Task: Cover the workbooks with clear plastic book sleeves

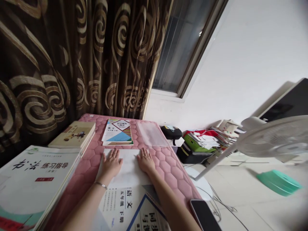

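Observation:
My left hand (112, 163) lies flat, fingers spread, on the left part of a blank white sheet (128, 170). Opposite it, my right hand (146, 159) rests palm down on the sheet's right edge, its fingers stretched out. Toward me, the sheet adjoins a workbook (121, 205) with Chinese print and a blue-lined cover; whether the two are joined I cannot tell. My forearms partly hide this workbook. Beyond my fingertips is a small pile of workbooks (117, 132). A translucent whitish plastic sheet (152, 133) lies to its right.
Everything lies on a pink quilted surface (168, 166). Stacked books (45, 179) stand on the left, with a tan-covered pile (73, 134) behind. A phone (204, 215) sits at the right edge. Beyond are a white fan (271, 138), cables and a green stool (278, 182).

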Demonstrator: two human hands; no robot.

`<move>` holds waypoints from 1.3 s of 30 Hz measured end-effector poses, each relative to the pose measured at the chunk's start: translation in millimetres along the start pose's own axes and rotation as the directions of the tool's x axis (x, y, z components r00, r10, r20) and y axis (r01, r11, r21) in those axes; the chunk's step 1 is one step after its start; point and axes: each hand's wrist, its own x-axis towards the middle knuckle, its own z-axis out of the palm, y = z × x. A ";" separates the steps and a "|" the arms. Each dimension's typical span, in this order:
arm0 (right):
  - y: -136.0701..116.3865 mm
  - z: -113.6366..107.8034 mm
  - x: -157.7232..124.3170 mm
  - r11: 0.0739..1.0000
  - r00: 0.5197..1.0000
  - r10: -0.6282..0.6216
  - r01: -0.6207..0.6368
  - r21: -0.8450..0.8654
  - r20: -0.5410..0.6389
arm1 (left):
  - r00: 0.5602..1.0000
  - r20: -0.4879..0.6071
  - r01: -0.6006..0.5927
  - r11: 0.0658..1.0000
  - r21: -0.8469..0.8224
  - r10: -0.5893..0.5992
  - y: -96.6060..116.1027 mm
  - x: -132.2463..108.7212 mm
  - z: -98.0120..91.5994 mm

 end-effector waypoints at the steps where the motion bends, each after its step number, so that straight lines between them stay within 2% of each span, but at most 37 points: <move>1: 8.8 -0.5 0.5 1.000 1.000 0.019 -0.019 -0.015 -0.012 | 1.000 0.005 0.008 1.000 0.000 -0.008 -2.1 0.3 -1.2; 5: 18.7 3.2 1.5 0.998 1.000 0.021 -0.022 -0.051 -0.015 | 0.990 0.052 0.127 0.991 0.031 -0.129 -20.8 -2.2 -11.7; 8: 14.8 5.2 1.1 0.997 0.999 0.033 -0.033 -0.066 -0.001 | 0.974 0.037 0.222 0.974 0.046 -0.224 -36.2 -17.4 -22.6; 10: 13.2 4.1 0.2 0.996 0.999 0.039 -0.038 -0.084 0.005 | 0.977 -0.010 0.211 0.977 0.041 -0.211 -40.5 -34.8 -28.5; 14: 5.8 -4.3 -2.8 0.985 0.999 0.043 -0.045 -0.166 -0.014 | 0.993 -0.078 0.092 0.996 0.005 -0.091 -36.2 -70.2 -32.5; 17: -18.5 -10.0 -6.5 0.974 0.997 0.040 -0.053 -0.218 -0.061 | 0.988 -0.126 0.082 0.996 -0.026 -0.085 -32.8 -84.8 -29.4; 20: -63.4 -4.8 -9.0 0.978 0.995 -0.059 0.042 -0.205 -0.079 | 0.984 -0.146 0.099 0.994 -0.039 -0.104 -32.8 -89.0 -25.0; 23: -114.0 9.3 -5.2 0.988 0.988 -0.142 0.137 -0.075 -0.063 | 0.982 -0.147 0.113 0.992 -0.051 -0.119 -33.8 -88.4 -22.9; 26: -149.3 18.5 10.9 0.989 0.989 -0.147 0.147 0.010 -0.015 | 0.985 -0.110 0.130 0.990 -0.053 -0.135 -34.3 -86.7 -24.2; 30: -164.9 16.6 47.8 0.996 0.996 -0.080 0.078 0.042 0.033 | 0.988 -0.070 0.135 0.989 -0.054 -0.139 -34.6 -85.5 -26.4; 33: -168.0 15.0 65.0 0.997 0.998 -0.057 0.055 0.053 0.027 | 0.985 -0.091 0.140 0.987 -0.079 -0.147 -35.1 -86.7 -25.3; 36: -169.8 18.1 59.2 0.997 0.998 -0.068 0.068 0.045 -0.005 | 0.983 -0.104 0.141 0.984 -0.107 -0.152 -35.6 -88.2 -24.1; 39: -165.7 22.0 38.7 0.993 0.994 -0.110 0.110 0.033 -0.007 | 0.984 -0.090 0.143 0.982 -0.123 -0.155 -35.4 -88.0 -25.4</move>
